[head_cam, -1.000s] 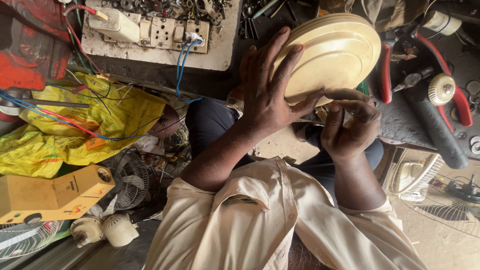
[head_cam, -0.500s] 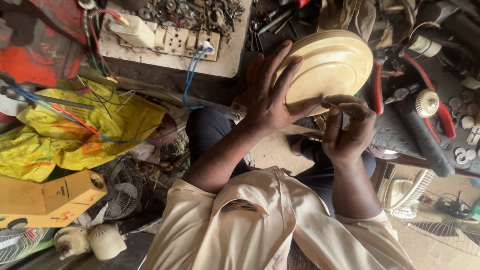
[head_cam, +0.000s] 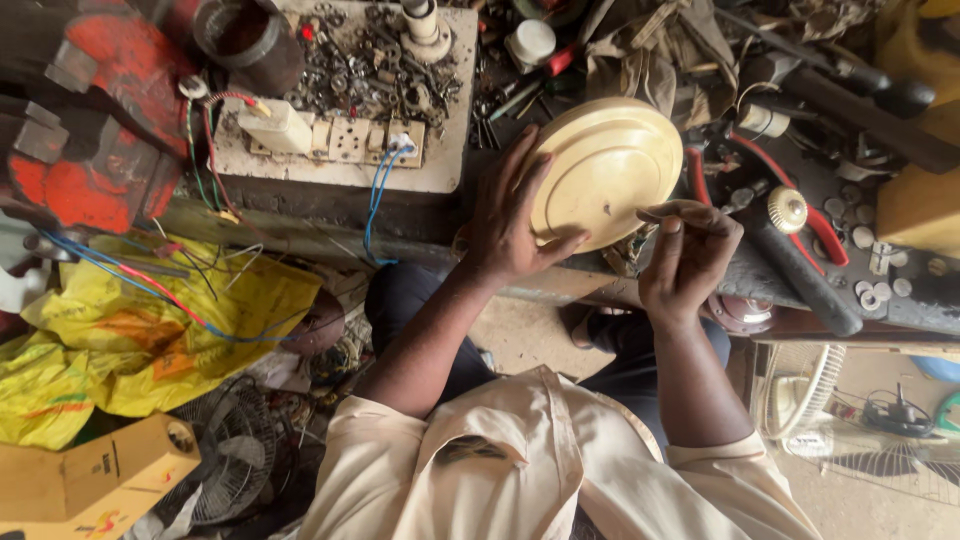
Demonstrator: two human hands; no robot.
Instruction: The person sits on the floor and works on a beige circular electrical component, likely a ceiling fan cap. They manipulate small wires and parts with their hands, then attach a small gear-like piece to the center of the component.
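My left hand grips the light, rigid cream plastic cover by its rim; right hand fingers pinched nearly closed, contents indiscernible.

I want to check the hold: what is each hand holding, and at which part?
The left hand holds the round cream plastic cover at its left rim. Whether the right hand pinches anything cannot be told.
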